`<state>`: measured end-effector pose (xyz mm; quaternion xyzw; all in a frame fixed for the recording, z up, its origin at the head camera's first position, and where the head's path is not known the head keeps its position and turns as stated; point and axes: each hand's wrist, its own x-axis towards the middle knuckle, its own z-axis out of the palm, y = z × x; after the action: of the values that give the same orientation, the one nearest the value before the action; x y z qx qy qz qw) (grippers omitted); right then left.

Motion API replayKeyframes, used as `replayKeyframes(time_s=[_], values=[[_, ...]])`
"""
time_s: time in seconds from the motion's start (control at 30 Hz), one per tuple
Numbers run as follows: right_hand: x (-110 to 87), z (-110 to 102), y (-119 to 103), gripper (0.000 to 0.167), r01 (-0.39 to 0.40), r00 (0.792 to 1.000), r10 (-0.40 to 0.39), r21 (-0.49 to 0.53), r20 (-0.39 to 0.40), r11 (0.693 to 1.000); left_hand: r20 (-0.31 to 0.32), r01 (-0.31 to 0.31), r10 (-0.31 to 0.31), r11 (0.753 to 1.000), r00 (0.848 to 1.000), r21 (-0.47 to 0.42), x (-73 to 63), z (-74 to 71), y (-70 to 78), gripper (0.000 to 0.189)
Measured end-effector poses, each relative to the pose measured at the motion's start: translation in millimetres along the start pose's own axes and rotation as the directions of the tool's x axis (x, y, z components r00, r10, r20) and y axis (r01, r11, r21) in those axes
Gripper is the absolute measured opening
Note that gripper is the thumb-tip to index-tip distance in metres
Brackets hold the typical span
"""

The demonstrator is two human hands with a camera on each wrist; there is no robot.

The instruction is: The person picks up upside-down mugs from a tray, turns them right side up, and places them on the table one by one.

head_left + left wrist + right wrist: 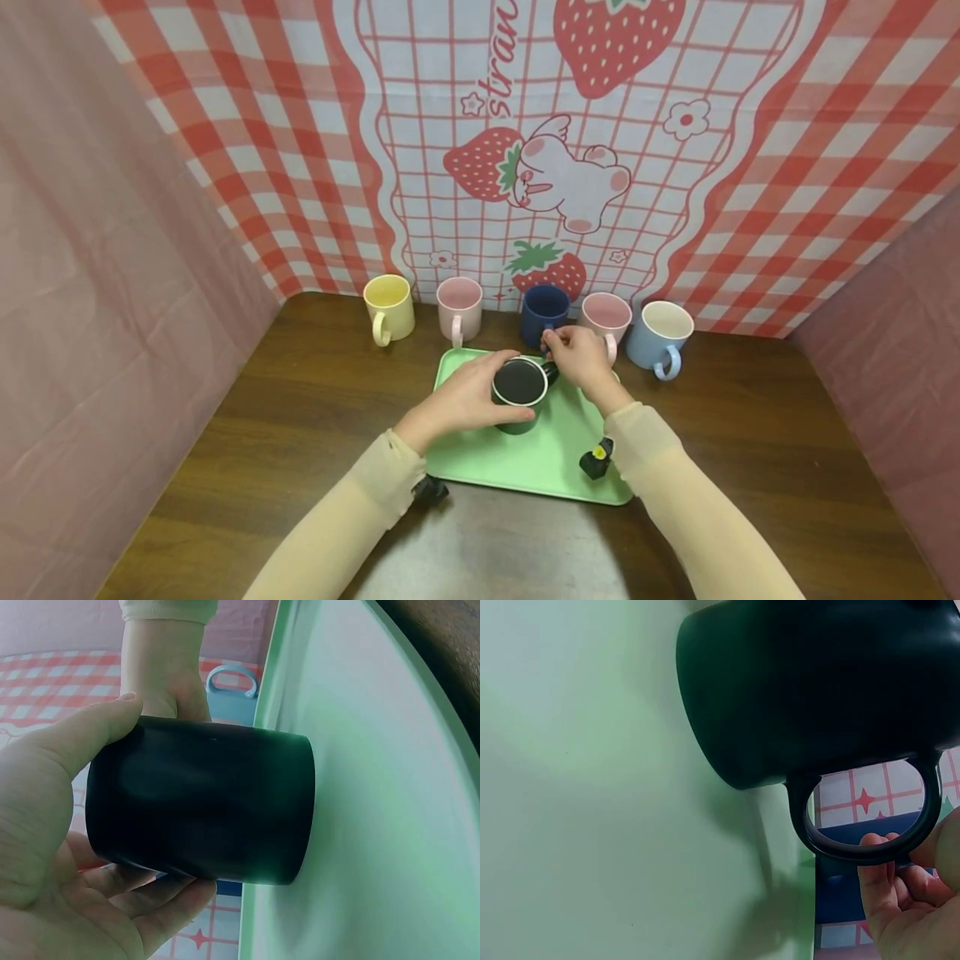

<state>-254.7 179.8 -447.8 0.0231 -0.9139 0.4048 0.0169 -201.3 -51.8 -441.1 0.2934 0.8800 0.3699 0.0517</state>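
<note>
My left hand grips a black mug with a pale rim, thumb on one side and fingers round the other. The mug stands upright, its base right at the light green tray. In the right wrist view the black mug's handle points toward the navy mug. My right hand is curled just beyond that handle, its thumb and fingers pinching at the handle of the navy mug. In the right wrist view the black handle partly covers these fingertips; the navy mug shows behind.
Along the back stand a yellow mug, a pink mug, another pink mug partly behind my right hand, and a light blue mug. A checked strawberry cloth hangs behind the wooden table.
</note>
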Motion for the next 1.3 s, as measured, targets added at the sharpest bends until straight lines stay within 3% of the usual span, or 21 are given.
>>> replayKeyframes(time_s=[0.4, 0.8, 0.97, 1.13, 1.3], values=[[10.1, 2.7, -2.7, 0.034, 0.11, 0.993, -0.107, -0.084, 0.044, 0.99, 0.008, 0.02, -0.019, 1.0, 1.0, -0.012, -0.6, -1.2, -1.2, 0.089], [11.4, -1.0, -6.8, 0.036, 0.1, 0.991, -0.088, -0.118, 0.1, 0.988, 0.01, 0.0, 0.0, 1.0, 1.0, -0.023, 0.1, -0.5, -1.4, 0.087], [5.3, -7.7, -4.8, 0.035, 0.179, 0.981, -0.166, -0.145, 0.098, 0.973, -0.004, 0.001, -0.001, 1.0, 1.0, -0.025, -0.4, 0.3, -1.6, 0.087], [-9.2, -22.1, -5.2, 0.028, 0.28, 0.96, -0.273, -0.173, 0.059, 0.944, -0.009, -0.002, 0.002, 1.0, 1.0, -0.02, -0.4, 0.8, -1.6, 0.087], [-25.3, -36.8, -0.8, 0.021, 0.416, 0.909, -0.407, -0.182, 0.087, 0.891, -0.004, -0.003, 0.003, 1.0, 1.0, -0.023, -0.9, 0.6, -1.5, 0.087]])
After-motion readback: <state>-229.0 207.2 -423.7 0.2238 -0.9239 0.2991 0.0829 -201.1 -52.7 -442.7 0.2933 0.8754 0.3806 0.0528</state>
